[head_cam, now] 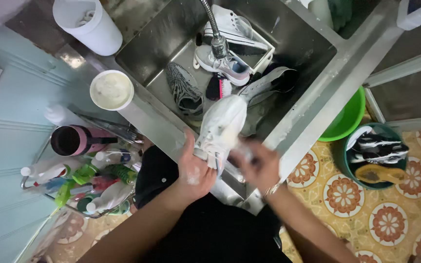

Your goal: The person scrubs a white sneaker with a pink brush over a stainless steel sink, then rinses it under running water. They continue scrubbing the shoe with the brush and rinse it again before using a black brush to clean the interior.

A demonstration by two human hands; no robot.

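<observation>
Person stands at a steel sink, leaning over its front rim. Left hand is wrapped around the heel end of a white sneaker, soapy, held just above the near edge of the basin with the toe pointing in toward the tap. Right hand is blurred, closed against the shoe's side; whatever it grips cannot be made out. Deeper in the basin lie a grey knit shoe, a pink-and-black brush, a light trainer under the faucet, and a white high-top. A tub of white paste sits on the sink's left ledge. Rack of bottles below it. Green buckets on the patterned floor.
</observation>
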